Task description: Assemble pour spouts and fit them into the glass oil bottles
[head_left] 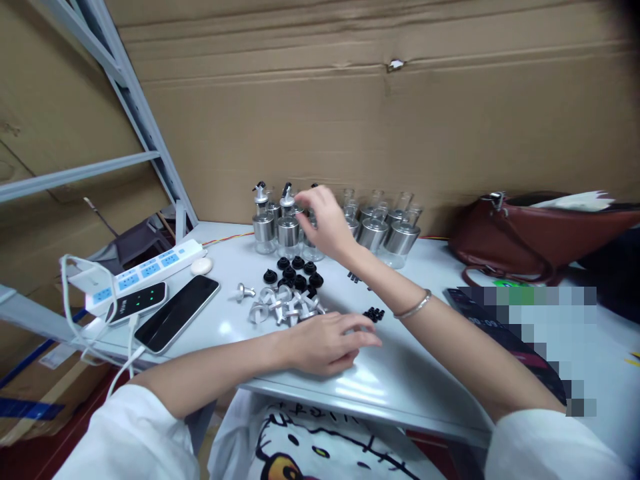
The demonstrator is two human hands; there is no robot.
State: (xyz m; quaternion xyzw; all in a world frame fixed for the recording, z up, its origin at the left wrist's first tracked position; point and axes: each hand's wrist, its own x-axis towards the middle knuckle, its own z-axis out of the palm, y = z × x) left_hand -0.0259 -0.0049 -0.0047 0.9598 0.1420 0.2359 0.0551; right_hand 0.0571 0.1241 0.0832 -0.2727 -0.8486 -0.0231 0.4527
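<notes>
My right hand (327, 223) reaches across the table to a row of glass bottles with steel sleeves. Its fingers are curved and apart, in front of a bottle (313, 248) whose black spout tip shows above the hand. To its left stand two bottles with silver-and-black pourers, the nearer bottle (289, 230) and the end bottle (264, 229). My left hand (327, 341) rests low near the table's front edge, fingers loosely spread, nothing visible in them. Small black spout pieces (373, 314) lie just beyond its fingertips. Silver pourer tops (280, 303) and black stoppers (295, 272) lie in piles behind it.
Several bottles without pourers (400, 237) stand at the right of the row, before a cardboard wall (350, 127). On the left are a power strip (150, 267), a phone (177, 313) and cables. A brown bag (530, 233) and a dark device (505, 333) lie right.
</notes>
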